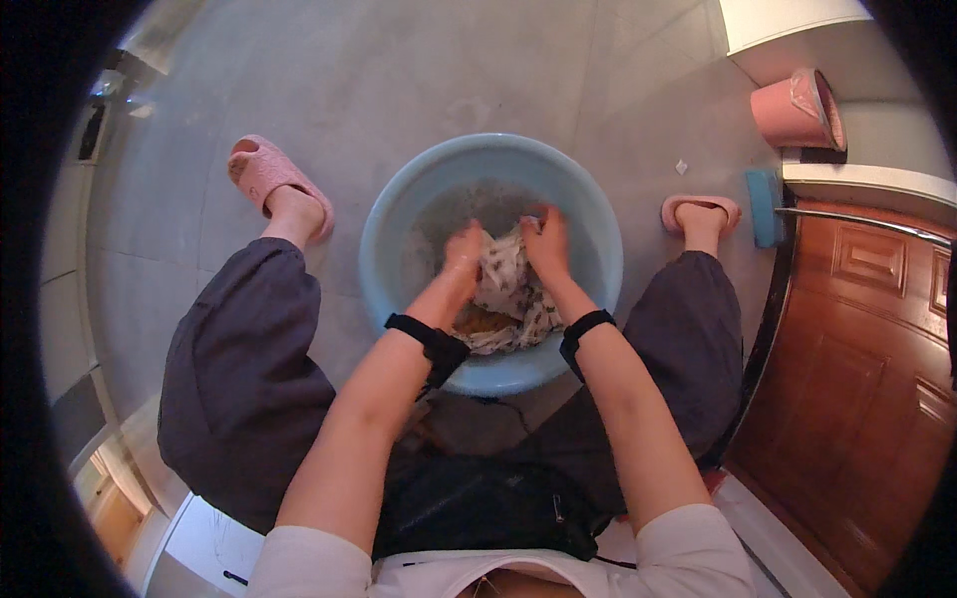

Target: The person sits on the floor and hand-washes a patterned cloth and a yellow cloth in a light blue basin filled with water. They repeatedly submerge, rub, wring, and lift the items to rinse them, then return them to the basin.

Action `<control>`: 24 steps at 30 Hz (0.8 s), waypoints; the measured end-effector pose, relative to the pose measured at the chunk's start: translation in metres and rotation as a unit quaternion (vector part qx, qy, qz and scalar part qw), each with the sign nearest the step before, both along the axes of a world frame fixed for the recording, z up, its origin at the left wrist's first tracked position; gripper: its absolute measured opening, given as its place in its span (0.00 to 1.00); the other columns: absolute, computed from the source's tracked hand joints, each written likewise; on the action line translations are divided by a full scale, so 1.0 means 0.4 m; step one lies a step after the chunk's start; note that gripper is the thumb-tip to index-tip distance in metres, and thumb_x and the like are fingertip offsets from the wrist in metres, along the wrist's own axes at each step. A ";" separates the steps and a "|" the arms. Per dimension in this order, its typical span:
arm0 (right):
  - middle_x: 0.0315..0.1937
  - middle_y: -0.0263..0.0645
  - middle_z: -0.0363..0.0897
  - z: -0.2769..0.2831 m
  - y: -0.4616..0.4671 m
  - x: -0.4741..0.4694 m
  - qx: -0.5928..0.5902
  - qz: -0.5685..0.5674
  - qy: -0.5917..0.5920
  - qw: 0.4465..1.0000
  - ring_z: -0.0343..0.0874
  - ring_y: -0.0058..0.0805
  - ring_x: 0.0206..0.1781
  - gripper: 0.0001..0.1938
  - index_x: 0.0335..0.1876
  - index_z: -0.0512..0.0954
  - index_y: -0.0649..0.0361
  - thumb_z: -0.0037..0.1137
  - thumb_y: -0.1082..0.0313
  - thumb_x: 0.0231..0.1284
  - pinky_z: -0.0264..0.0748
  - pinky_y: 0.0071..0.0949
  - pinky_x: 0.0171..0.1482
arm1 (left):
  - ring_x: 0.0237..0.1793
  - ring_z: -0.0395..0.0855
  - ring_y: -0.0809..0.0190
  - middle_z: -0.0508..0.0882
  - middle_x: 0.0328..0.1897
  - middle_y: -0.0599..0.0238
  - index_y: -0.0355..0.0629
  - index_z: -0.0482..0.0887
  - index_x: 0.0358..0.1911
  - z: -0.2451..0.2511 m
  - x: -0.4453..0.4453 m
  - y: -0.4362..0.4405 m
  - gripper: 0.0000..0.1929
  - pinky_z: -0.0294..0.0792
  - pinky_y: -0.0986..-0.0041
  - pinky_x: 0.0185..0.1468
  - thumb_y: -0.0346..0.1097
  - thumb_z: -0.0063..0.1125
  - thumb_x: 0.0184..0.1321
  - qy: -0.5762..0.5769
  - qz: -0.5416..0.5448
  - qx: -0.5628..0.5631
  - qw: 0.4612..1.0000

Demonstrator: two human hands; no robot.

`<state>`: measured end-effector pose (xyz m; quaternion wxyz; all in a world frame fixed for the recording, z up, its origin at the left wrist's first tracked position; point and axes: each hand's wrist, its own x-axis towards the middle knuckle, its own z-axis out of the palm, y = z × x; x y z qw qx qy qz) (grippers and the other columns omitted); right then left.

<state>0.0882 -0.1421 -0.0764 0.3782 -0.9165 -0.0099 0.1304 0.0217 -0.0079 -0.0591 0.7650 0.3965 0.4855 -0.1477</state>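
A round light-blue plastic basin [499,383] stands on the floor between my feet, with murky water in it. Inside lies a wet white cloth [499,288] with a small dark print; its lower part bunches along the near wall beside something orange-brown that I cannot make out. My left hand [464,250] grips the cloth's left side. Opposite it, my right hand [546,243] has fingers closed on the upper right edge, slightly blurred. A stretch of cloth spans the gap between both hands.
Grey floor tiles [419,67] surround the basin. My feet wear pink slippers [280,176] on either side. To the right are a pink waste bin [792,112], a blue block-like object [762,209], a white scrap [681,167] and a brown panelled door [837,374].
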 end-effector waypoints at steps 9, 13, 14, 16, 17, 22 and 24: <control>0.57 0.51 0.68 0.071 0.155 -0.151 0.179 0.005 0.048 0.983 0.69 0.49 0.57 0.21 0.58 0.68 0.61 0.51 0.62 0.60 0.65 0.38 0.59 | 0.58 0.72 0.54 0.74 0.60 0.61 0.44 0.70 0.59 -0.128 -0.019 0.102 0.33 0.66 0.62 0.59 0.65 0.38 0.65 -0.040 0.142 -0.285 0.947; 0.48 0.51 0.74 0.163 0.166 -0.147 0.077 0.101 0.055 0.990 0.74 0.47 0.49 0.14 0.46 0.75 0.62 0.50 0.63 0.58 0.70 0.39 0.51 | 0.50 0.76 0.56 0.79 0.52 0.61 0.45 0.75 0.53 -0.092 -0.022 0.073 0.28 0.69 0.63 0.53 0.61 0.41 0.64 -0.229 0.029 -0.437 0.869; 0.43 0.51 0.76 0.173 0.163 -0.127 0.086 0.070 0.024 0.993 0.75 0.48 0.45 0.14 0.42 0.76 0.62 0.50 0.59 0.58 0.71 0.40 0.48 | 0.50 0.77 0.55 0.79 0.52 0.59 0.45 0.75 0.54 -0.070 -0.014 0.016 0.27 0.70 0.62 0.52 0.60 0.41 0.65 -0.138 0.027 -0.294 0.945; 0.34 0.52 0.80 0.175 0.157 -0.090 0.113 -0.039 0.045 0.992 0.77 0.54 0.39 0.18 0.33 0.78 0.63 0.47 0.52 0.58 0.71 0.44 0.43 | 0.47 0.73 0.61 0.78 0.49 0.67 0.48 0.78 0.47 -0.026 -0.021 -0.041 0.23 0.68 0.65 0.49 0.58 0.44 0.63 -0.006 0.024 -0.126 0.992; 0.38 0.54 0.79 0.168 0.154 -0.080 -0.005 -0.038 0.057 0.998 0.76 0.55 0.42 0.18 0.34 0.77 0.64 0.48 0.53 0.58 0.71 0.46 0.43 | 0.47 0.72 0.62 0.78 0.50 0.68 0.48 0.78 0.48 -0.013 -0.017 -0.045 0.22 0.67 0.65 0.49 0.57 0.45 0.63 -0.040 -0.048 -0.039 0.997; 0.36 0.54 0.78 0.079 0.122 -0.102 0.079 0.067 -0.020 0.994 0.76 0.51 0.42 0.18 0.39 0.76 0.68 0.49 0.57 0.58 0.70 0.45 0.45 | 0.36 0.74 0.63 0.79 0.36 0.69 0.48 0.79 0.42 -0.019 -0.021 -0.013 0.14 0.67 0.66 0.39 0.47 0.46 0.65 -0.103 0.056 -0.109 0.987; 0.35 0.53 0.79 0.041 0.090 -0.085 0.070 0.016 0.095 0.993 0.76 0.50 0.39 0.16 0.37 0.76 0.67 0.50 0.58 0.58 0.71 0.43 0.42 | 0.39 0.75 0.62 0.80 0.38 0.67 0.45 0.79 0.44 -0.044 -0.014 -0.010 0.14 0.67 0.64 0.40 0.45 0.47 0.64 -0.030 -0.020 -0.055 0.998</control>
